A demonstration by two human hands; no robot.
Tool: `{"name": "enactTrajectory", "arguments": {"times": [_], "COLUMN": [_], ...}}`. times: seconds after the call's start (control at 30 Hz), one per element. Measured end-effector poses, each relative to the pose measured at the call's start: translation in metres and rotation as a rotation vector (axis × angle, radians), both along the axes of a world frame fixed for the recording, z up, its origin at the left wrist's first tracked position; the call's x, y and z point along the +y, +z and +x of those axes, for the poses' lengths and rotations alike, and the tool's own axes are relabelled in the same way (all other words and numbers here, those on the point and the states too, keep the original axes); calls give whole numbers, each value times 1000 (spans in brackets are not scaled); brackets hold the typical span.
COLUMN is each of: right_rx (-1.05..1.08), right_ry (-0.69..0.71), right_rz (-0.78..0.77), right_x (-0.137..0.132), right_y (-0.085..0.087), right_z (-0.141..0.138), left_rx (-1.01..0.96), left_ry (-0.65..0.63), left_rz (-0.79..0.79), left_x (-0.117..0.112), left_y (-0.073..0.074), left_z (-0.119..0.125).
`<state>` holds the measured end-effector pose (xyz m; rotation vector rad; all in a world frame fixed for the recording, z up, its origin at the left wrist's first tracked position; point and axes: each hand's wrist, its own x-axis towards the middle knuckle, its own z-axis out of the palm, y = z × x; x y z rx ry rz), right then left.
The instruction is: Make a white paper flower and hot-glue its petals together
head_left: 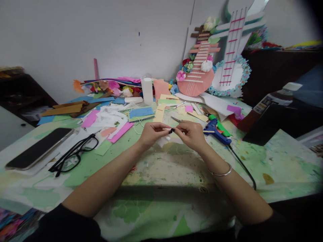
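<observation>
My left hand (pixel 152 133) and my right hand (pixel 190 135) meet above the middle of the table, thumbs and fingertips pinched together. A thin pale stick (pixel 209 131) pokes out to the right behind my right hand. A small whitish bit shows at my left fingertips; whether it is part of the stick, I cannot tell. Just beyond my right hand lie the pointed metal blades (pixel 176 119) of a tool, partly hidden by the fingers. A blue glue gun (pixel 217 131) lies to the right of that hand. Under the hands is a small white scrap (pixel 163 141).
Eyeglasses (pixel 75 156) and a phone (pixel 39 148) lie at left. Coloured paper (pixel 141 112) and white scraps (pixel 111 116) spread behind. A white cylinder (pixel 147 90) stands at the back, near paper instruments (pixel 196 82). At right are a bottle (pixel 275 101) and a black cord (pixel 242 164).
</observation>
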<state>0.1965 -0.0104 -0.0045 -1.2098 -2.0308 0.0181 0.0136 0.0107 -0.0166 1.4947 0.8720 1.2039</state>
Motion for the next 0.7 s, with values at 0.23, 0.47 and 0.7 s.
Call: {"name": "enactTrajectory", "arguments": {"times": [0.23, 0.47, 0.7], "right_rx": [14, 43, 78], "right_ry": [-1, -17, 0], "right_rz": [-4, -41, -73], "right_x": [-1, -1, 1], "right_y": [1, 2, 2], "right_z": [-1, -2, 0], "left_rx": [-25, -100, -164], "left_ry": [-16, -64, -122], "left_rz": [-76, -142, -182], "left_x": [0, 2, 1], "left_y": [1, -4, -2], "left_z": [-1, -1, -3]}}
